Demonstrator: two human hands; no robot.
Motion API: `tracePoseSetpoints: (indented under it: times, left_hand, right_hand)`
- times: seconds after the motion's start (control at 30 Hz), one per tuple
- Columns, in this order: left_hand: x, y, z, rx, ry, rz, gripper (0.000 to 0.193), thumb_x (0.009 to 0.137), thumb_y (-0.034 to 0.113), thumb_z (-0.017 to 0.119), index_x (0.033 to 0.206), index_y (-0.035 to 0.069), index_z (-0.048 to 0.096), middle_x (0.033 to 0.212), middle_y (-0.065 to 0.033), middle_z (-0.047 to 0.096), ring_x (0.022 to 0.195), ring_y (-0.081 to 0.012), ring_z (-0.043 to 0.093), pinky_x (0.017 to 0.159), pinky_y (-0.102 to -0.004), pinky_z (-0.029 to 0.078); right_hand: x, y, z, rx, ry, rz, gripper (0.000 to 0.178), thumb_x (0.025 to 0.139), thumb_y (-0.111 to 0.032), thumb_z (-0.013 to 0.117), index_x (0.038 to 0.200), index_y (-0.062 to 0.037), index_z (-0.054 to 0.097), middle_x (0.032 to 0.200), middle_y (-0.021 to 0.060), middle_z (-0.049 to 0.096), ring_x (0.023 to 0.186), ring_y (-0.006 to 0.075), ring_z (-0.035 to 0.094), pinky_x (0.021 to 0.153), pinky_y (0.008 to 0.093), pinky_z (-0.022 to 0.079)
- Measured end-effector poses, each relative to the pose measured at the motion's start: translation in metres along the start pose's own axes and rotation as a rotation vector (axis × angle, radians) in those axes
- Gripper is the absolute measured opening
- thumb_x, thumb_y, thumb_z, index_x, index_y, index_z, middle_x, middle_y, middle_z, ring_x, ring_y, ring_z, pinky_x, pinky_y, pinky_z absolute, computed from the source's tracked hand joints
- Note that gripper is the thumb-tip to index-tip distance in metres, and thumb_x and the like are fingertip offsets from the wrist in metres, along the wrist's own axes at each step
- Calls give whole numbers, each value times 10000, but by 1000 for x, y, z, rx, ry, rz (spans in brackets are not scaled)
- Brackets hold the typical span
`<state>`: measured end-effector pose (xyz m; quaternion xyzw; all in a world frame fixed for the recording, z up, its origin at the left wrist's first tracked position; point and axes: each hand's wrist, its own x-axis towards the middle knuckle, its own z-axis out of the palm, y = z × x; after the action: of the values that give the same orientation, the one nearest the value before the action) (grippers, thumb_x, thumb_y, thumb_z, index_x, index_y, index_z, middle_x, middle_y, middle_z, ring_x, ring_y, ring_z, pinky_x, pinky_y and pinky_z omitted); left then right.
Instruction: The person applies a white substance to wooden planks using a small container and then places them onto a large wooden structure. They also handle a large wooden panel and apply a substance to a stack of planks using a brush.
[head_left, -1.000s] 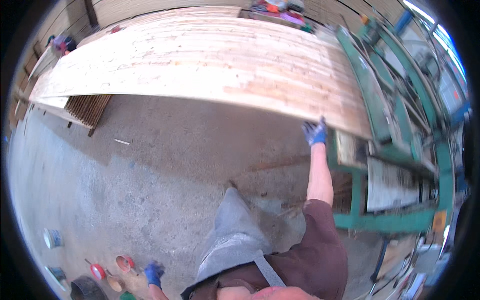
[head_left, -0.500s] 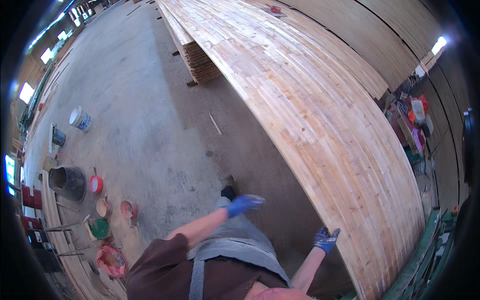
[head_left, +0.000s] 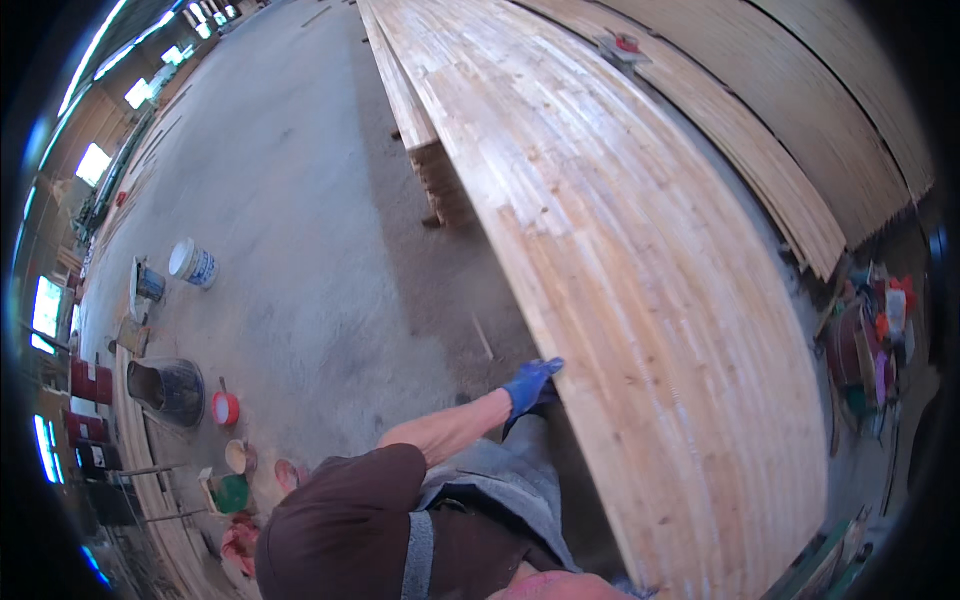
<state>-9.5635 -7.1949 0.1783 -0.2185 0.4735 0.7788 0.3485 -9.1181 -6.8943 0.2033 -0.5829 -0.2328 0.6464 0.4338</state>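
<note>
Head view. Workshop hall: grey concrete floor (head_left: 290, 200), lit windows along the left side, tall wooden sheets (head_left: 800, 90) leaning at the right, on edge, presumably to save floor space.

Item: one long wooden panel, laminated of narrow strips (head_left: 620, 270), running from the far end down to the lower right, beside the person. Its far part lies over a stack of boards (head_left: 440, 185), which seems to bear its weight.

Left hand, blue-gloved (head_left: 533, 385): at the panel's near long edge, fingers together, tips touching; probably there to steady it. Whether the thumb pinches from beneath, I cannot tell.

Right hand (head_left: 636, 590): a blurred sliver at the lower rim, by the panel's edge; grip cannot be told.

Sundries, left floor: white bucket (head_left: 193, 263), dark tub (head_left: 165, 392), red pan (head_left: 225, 408), green container (head_left: 231, 494); grouped apart from the panel, perhaps to leave walking room.
</note>
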Motion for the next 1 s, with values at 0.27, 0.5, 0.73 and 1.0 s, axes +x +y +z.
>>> tracePoseSetpoints:
  times: [0.27, 0.5, 0.73, 1.0]
  left_hand:
    - [128, 47, -98, -53, 226, 2, 324, 961, 281, 550, 1179, 41, 550, 1056, -107, 679, 937, -246, 683, 837, -465, 570]
    - [61, 68, -139, 429, -4, 112, 330, 943, 397, 563, 1063, 92, 603, 928, -107, 691, 726, -216, 677, 620, -366, 540]
    - [-4, 126, -227, 257, 206, -273, 366, 972, 388, 497, 1090, 58, 604, 973, -113, 698, 776, -201, 683, 660, -330, 526]
    - [49, 270, -246, 575, 115, -170, 344, 972, 345, 485, 1111, 52, 602, 945, -116, 700, 796, -205, 690, 716, -330, 542]
  right_hand:
    - [49, 83, 107, 22, 36, 132, 630, 900, -450, 563, 1368, -44, 450, 1361, 168, 499, 1239, 326, 478, 1043, 481, 407]
    - [37, 178, 148, 143, -165, 366, 637, 898, -454, 568, 1362, -32, 455, 1342, 178, 514, 1223, 333, 492, 1038, 481, 416]
    - [-38, 279, 236, 207, -145, 665, 641, 883, -522, 543, 1264, -7, 520, 1259, 181, 582, 1151, 333, 556, 992, 435, 478]
    - [-153, 380, 380, 218, -209, 869, 525, 894, -406, 637, 1229, -18, 521, 1199, 163, 596, 1062, 279, 594, 896, 382, 531]
